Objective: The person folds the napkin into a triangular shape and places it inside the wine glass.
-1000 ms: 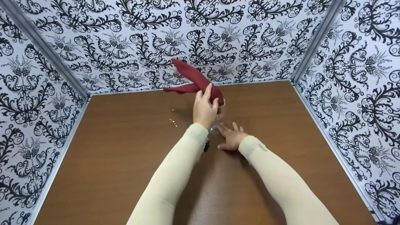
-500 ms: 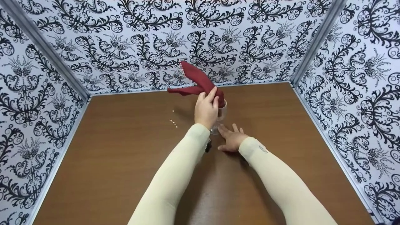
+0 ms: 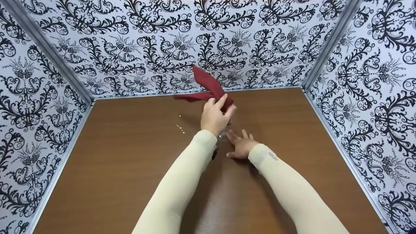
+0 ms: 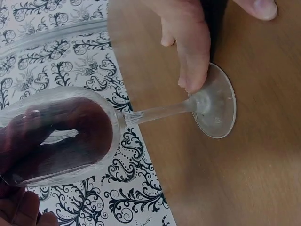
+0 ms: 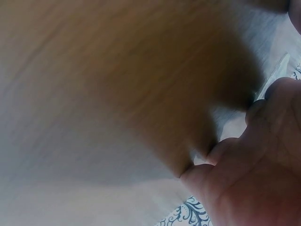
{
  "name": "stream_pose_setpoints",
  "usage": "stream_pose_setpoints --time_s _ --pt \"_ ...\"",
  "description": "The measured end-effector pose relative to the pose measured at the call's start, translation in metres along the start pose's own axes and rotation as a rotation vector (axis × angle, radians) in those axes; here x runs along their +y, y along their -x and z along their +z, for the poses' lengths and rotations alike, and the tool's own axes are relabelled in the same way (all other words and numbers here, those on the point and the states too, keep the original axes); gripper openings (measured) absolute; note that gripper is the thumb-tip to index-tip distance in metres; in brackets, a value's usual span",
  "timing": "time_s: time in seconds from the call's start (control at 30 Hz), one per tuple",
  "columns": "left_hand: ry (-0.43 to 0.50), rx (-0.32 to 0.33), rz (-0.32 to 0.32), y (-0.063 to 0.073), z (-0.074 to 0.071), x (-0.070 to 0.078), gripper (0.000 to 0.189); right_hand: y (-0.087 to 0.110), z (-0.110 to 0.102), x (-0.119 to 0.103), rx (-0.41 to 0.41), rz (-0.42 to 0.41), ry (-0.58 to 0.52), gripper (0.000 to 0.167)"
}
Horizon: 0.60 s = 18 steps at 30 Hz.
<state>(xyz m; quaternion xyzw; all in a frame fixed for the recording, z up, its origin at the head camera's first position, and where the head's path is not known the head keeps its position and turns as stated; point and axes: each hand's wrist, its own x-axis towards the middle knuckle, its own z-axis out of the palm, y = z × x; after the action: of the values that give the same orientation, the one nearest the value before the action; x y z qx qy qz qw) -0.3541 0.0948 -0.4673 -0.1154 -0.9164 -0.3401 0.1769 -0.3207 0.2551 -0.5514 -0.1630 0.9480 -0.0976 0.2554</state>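
Note:
A wine glass (image 4: 218, 110) stands upright on the table, its bowl mostly behind the left hand in the head view. Dark red cloth, a napkin (image 3: 209, 84), is stuffed into the bowl and fills it down to near the bottom in the left wrist view. Two pointed ends of it stick out above the rim toward the back left. My left hand (image 3: 214, 118) grips the napkin at the rim, thumb on the right side. Low by the stem, my right hand (image 3: 243, 146) lies with fingers extended, its fingertips pressing the foot of the glass.
The brown wooden table (image 3: 130, 156) reaches back to a wall (image 3: 130, 48) with black scroll patterns. Similar panels with metal frames (image 3: 330, 45) enclose both sides. Small bright specks (image 3: 180, 128) show on the tabletop left of the glass.
The napkin's upper end has shifted right and slightly down. My left hand has turned a little, its thumb now across the glass rim. My right hand stays at the foot.

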Motion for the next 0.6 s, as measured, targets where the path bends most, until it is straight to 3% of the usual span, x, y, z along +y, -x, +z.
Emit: stream_pose_setpoints --time_s 0.13,0.4,0.6 --pt "-0.021 -0.03 0.019 0.003 0.001 0.0 0.059 -0.001 0.0 0.001 0.0 0.0 0.007 0.099" --pt "-0.06 0.022 0.049 0.008 0.009 -0.003 0.051 -0.004 0.001 0.003 0.002 0.013 0.015 0.1" --pt "-0.104 0.025 0.06 0.011 0.011 -0.005 0.052 -0.004 0.002 0.002 0.009 0.003 0.003 0.1"
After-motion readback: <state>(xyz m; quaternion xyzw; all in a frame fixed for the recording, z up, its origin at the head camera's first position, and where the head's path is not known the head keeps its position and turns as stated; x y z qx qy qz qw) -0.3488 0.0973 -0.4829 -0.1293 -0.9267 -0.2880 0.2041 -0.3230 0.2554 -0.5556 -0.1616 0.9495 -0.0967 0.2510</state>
